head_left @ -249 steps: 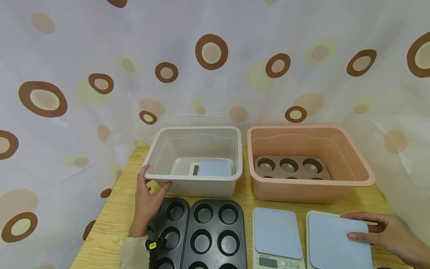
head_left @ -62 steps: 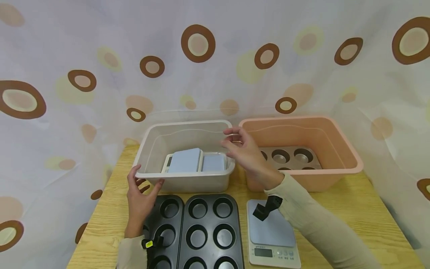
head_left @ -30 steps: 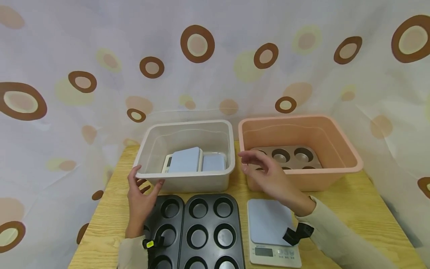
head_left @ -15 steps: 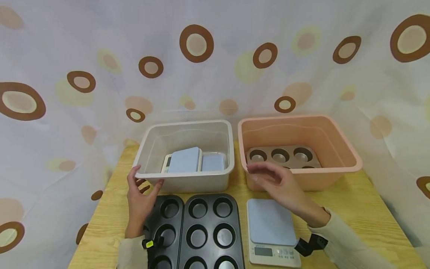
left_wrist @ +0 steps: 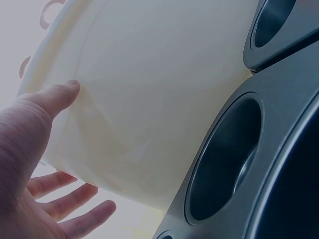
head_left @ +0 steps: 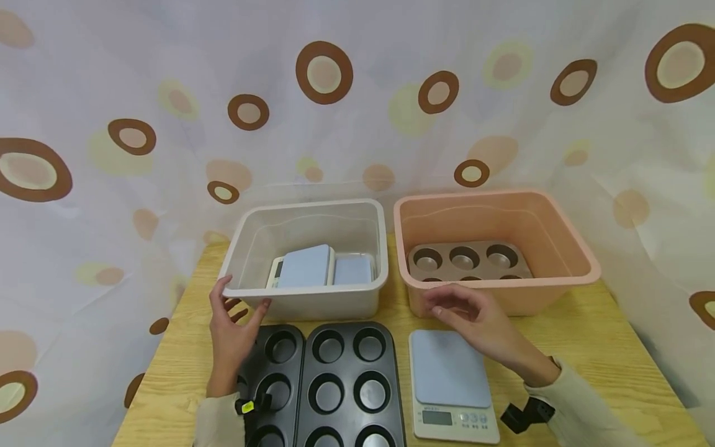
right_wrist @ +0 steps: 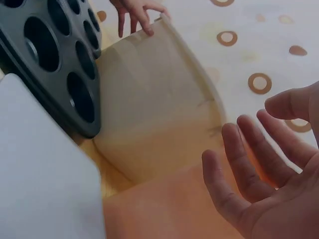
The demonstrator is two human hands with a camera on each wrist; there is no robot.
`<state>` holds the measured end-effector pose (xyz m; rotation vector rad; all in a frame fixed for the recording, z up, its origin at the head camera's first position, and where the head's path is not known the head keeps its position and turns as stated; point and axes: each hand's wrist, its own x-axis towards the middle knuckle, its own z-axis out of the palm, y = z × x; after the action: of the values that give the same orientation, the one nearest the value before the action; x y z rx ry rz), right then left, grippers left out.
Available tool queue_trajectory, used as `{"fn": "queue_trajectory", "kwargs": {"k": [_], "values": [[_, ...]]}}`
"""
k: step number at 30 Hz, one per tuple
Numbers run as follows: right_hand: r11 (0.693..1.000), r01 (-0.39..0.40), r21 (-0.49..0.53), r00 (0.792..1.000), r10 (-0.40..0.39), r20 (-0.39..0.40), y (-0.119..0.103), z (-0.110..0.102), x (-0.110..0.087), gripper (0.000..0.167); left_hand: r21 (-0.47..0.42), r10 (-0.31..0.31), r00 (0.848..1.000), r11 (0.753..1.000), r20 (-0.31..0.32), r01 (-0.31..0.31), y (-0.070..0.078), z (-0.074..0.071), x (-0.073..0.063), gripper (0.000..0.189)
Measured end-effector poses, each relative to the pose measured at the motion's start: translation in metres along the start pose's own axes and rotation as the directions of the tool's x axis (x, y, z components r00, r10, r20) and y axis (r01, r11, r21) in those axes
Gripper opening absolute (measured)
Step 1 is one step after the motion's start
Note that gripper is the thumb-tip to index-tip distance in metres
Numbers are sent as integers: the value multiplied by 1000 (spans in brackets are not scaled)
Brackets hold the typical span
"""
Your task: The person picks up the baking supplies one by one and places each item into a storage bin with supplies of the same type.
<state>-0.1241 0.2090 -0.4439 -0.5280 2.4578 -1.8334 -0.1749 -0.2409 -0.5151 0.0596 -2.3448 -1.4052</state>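
At its front left corner, the white plastic bin [head_left: 318, 305] is held by my left hand [head_left: 231, 338], thumb on the front wall and index finger at the side rim. The left wrist view shows the other fingers spread beside the corner. Inside the bin, one kitchen scale [head_left: 306, 267] lies tilted against another kitchen scale [head_left: 354, 269]. My right hand [head_left: 483, 320] holds nothing, fingers loosely bent, in front of the peach bin [head_left: 558, 288] and just above the far end of a third kitchen scale [head_left: 450, 369] on the table.
Two dark muffin pans [head_left: 349, 372] lie side by side in front of the white bin. A bronze-coloured muffin pan [head_left: 483, 253] sits inside the peach bin. Behind the wooden table [head_left: 586, 347] hangs a patterned curtain [head_left: 357, 143].
The scale my right hand touched at the table's right side is now in the white bin. That hand has since drawn back, rightward and toward me. My left hand stays at the bin's corner.
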Motion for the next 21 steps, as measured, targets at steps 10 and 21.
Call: {"fn": "queue_trajectory", "kwargs": {"k": [10,21], "values": [[996,28,-87,999,-26,25,37,-2,-6,21,-5,6,1000,1000,-19,-6,-4,1,0,93],[962,-41,-269,999,33,-35,67,-6,-16,19,-9,-6,1000,1000,-3,6,0,0,0,92]]}}
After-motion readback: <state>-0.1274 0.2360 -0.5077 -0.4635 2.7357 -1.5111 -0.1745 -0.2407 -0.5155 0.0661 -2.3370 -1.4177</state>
